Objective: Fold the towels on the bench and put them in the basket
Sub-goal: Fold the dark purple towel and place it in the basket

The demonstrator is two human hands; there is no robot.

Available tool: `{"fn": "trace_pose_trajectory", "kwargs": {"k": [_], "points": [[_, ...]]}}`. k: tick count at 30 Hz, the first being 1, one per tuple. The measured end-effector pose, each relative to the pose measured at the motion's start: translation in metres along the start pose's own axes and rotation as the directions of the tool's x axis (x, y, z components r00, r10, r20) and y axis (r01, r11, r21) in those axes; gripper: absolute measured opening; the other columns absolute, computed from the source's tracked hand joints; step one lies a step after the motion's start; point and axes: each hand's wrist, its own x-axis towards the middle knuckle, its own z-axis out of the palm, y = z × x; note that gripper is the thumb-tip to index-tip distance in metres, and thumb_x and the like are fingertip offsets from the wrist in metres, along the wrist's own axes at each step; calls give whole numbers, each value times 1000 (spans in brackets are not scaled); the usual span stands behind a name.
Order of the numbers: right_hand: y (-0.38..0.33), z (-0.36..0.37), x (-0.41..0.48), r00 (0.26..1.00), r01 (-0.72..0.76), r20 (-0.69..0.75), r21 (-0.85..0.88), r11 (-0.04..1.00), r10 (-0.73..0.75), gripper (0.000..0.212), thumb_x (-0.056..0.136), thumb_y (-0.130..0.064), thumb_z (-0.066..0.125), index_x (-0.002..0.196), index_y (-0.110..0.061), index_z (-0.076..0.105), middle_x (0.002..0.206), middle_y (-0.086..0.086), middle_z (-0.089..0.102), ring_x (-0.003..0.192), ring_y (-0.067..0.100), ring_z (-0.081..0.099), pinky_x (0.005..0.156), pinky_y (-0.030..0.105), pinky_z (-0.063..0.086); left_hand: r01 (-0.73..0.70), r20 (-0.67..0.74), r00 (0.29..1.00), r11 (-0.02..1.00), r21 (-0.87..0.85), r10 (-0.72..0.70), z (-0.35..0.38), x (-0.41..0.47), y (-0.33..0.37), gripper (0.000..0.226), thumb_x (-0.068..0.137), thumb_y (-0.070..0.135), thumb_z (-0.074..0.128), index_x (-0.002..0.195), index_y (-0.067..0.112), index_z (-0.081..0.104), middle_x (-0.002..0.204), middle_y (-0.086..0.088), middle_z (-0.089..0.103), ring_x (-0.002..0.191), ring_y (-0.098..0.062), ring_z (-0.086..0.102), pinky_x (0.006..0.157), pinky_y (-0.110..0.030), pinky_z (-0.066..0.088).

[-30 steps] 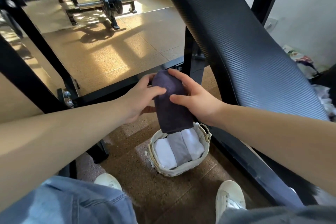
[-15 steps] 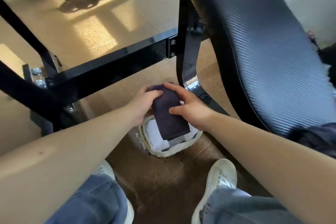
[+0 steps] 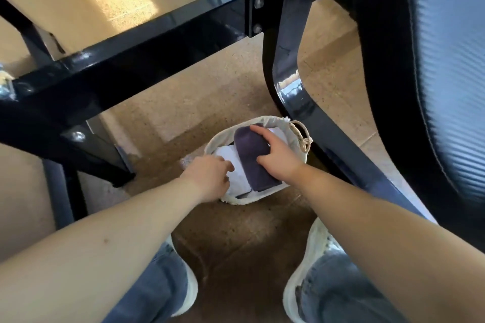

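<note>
A folded dark purple towel lies in the round cream basket on the floor, on top of white folded towels. My right hand holds the purple towel from its right side, fingers over its top and thumb on its near part. Beside it, my left hand is at the basket's left rim with its fingers on the white towels. The black padded bench rises at the right.
Black steel frame bars of a rack cross the floor to the left and behind the basket. A curved bench leg stands just right of the basket. My two white shoes and jeans are below, on brown speckled floor.
Both hands brought the purple towel down from mid-air into the basket. My left hand has come off the purple towel and now lies on the white ones.
</note>
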Motion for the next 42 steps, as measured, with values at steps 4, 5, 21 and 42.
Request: {"fn": "trace_pose_trajectory", "kwargs": {"k": [4, 5, 21, 42], "points": [[10, 12, 17, 998, -41, 46, 16, 999, 40, 83, 84, 5, 51, 149, -45, 37, 141, -13, 42, 125, 12, 44, 95, 19, 41, -144, 137, 984, 964, 224, 115, 12, 12, 2, 45, 99, 38, 43, 142, 28, 49, 146, -2, 49, 134, -26, 47, 107, -45, 38], [13, 16, 20, 997, -49, 56, 24, 999, 48, 84, 83, 5, 51, 147, -47, 37, 145, -11, 42, 128, 15, 44, 102, 26, 42, -159, 157, 980, 949, 271, 119, 15, 14, 3, 47, 99, 40, 42, 145, 28, 46, 149, -4, 44, 136, -27, 43, 108, -47, 37], [35, 48, 52, 996, 30, 85, -188, 982, -14, 87, 83, 6, 50, 156, -36, 30, 166, 1, 20, 147, 24, 30, 118, 34, 31, -204, 273, 961, 786, 583, 47, 21, 21, 9, 62, 104, 53, 8, 156, 28, 31, 160, -10, 31, 143, -35, 27, 117, -57, 10], [26, 45, 49, 946, 299, 325, -883, 363, 11, 93, 90, -44, 64, 160, -39, 1, 169, -9, -11, 155, 29, -6, 114, 57, 27, -190, 192, 976, 825, 532, 101, 15, 13, 7, 59, 104, 51, 18, 135, 25, 60, 133, -11, 56, 124, -32, 48, 111, -55, 21]]}}
